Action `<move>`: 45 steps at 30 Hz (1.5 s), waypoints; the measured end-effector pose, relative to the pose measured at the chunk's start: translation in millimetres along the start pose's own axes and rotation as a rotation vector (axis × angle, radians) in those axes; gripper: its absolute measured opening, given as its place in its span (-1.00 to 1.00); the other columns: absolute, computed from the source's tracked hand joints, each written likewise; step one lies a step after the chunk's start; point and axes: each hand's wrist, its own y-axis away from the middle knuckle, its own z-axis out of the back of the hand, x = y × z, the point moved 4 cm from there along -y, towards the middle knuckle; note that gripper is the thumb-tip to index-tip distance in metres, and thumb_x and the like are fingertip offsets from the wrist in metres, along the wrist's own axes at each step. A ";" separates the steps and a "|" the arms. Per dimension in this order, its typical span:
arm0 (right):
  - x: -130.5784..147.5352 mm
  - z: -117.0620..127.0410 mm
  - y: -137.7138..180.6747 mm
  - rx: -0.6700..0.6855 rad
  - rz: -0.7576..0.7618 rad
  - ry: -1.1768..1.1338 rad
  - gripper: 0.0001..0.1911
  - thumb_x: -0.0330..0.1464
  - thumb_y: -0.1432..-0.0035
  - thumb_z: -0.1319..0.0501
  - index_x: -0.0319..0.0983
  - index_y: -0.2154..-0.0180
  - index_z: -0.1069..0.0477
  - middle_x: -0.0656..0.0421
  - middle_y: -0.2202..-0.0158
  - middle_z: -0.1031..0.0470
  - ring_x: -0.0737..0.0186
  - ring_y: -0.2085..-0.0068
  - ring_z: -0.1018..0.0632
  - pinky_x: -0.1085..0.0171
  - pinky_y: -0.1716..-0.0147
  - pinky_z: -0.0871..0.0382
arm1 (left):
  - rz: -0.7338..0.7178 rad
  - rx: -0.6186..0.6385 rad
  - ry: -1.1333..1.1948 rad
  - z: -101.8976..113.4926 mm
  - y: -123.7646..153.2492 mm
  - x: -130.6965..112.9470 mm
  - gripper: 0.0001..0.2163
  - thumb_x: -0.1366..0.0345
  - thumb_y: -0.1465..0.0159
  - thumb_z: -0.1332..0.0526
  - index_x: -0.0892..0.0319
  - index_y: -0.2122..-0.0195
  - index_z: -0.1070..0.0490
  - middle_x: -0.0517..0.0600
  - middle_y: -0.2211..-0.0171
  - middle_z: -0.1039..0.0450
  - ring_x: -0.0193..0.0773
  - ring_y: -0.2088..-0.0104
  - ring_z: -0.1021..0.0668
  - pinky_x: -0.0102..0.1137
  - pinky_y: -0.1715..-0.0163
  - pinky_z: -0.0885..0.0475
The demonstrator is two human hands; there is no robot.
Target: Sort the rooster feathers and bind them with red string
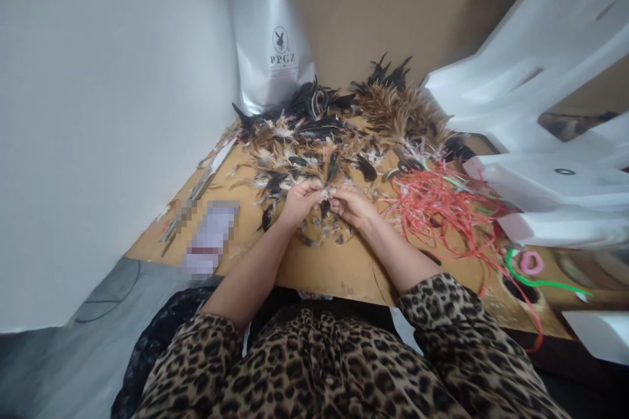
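Observation:
At the middle of the wooden table (295, 268), my left hand (302, 201) and my right hand (351, 204) meet over a small bunch of feathers (330, 173). Both pinch the pale base of the bunch between thumb and fingers, and its brown and dark tips point away from me. How many feathers the fingers grip is too small to make out. Loose brown, black and white feathers (275, 157) lie spread beyond my hands, and smaller bits (322, 234) are scattered just below them.
A white PPGZ bag (270, 46) stands at the back, beside black feathers (314, 101). A pile of brown feathers (398, 108) lies back right. Tangled red string (437, 203), a green strip (545, 283) and a pink ring (531, 263) are on the right. A blurred rectangular object (211, 239) lies left.

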 end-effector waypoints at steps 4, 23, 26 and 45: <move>7.0 5.6 1.8 -0.143 0.214 0.222 -0.70 -0.28 0.23 -0.38 -0.26 0.64 -0.28 0.32 0.73 -0.26 0.49 0.66 -0.20 0.39 0.63 0.02 | 0.047 -0.022 -0.072 -0.7 -0.2 0.0 -0.71 0.18 0.09 -0.37 0.25 0.46 -0.37 -0.12 0.66 -0.35 -0.48 0.67 -0.31 -0.52 0.66 -0.16; 13.5 10.4 5.9 -0.188 0.327 0.393 -0.69 -0.19 0.17 -0.34 -0.24 0.58 -0.30 0.32 0.68 -0.26 0.45 0.62 -0.19 0.37 0.59 -0.01 | 0.130 -0.030 -0.043 -2.3 -2.5 -0.3 -0.71 0.25 0.16 -0.40 0.26 0.46 -0.40 -0.10 0.65 -0.38 -0.45 0.64 -0.37 -0.51 0.63 -0.21; 12.0 10.9 4.6 -0.162 0.302 0.397 -0.71 -0.19 0.16 -0.33 -0.24 0.57 -0.33 0.31 0.68 -0.28 0.45 0.63 -0.20 0.37 0.59 -0.01 | 0.128 -0.047 -0.034 -3.1 -2.2 -2.4 -0.72 0.27 0.16 -0.40 0.25 0.46 -0.40 -0.10 0.63 -0.39 -0.44 0.62 -0.38 -0.50 0.61 -0.24; 13.4 11.7 4.5 -0.150 0.226 0.447 -0.74 -0.22 0.20 -0.35 -0.26 0.56 -0.38 0.30 0.70 -0.31 0.47 0.66 -0.22 0.39 0.62 -0.02 | 0.008 -0.044 -0.011 -4.4 -0.2 -9.4 -0.62 0.34 0.21 -0.41 0.20 0.38 -0.29 -0.13 0.52 -0.40 -0.45 0.50 -0.44 -0.50 0.43 -0.35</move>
